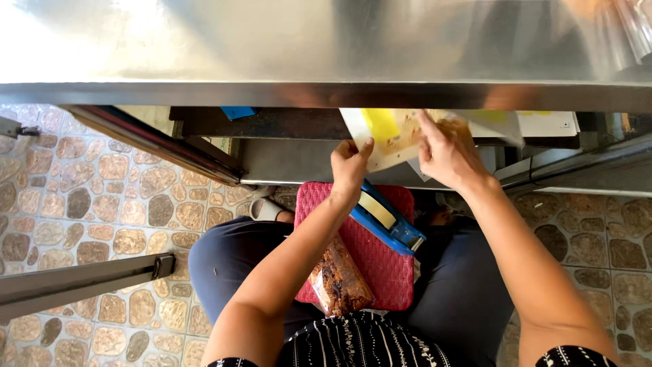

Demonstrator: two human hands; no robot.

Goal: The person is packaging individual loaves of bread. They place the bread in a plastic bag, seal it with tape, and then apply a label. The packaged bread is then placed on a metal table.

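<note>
Hands grip a packet (394,139) under the steel counter (326,61), left hand (350,163) pinching its near edge, right hand (445,153) grasping its far side, above a red stool (380,261) on pebbled floor (102,204).

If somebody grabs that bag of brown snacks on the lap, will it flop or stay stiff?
The clear bag of brown snacks would probably sag and crinkle, since its film looks thin. It seems light. Leaning on the red cushion, it might slide off if nudged.
</note>
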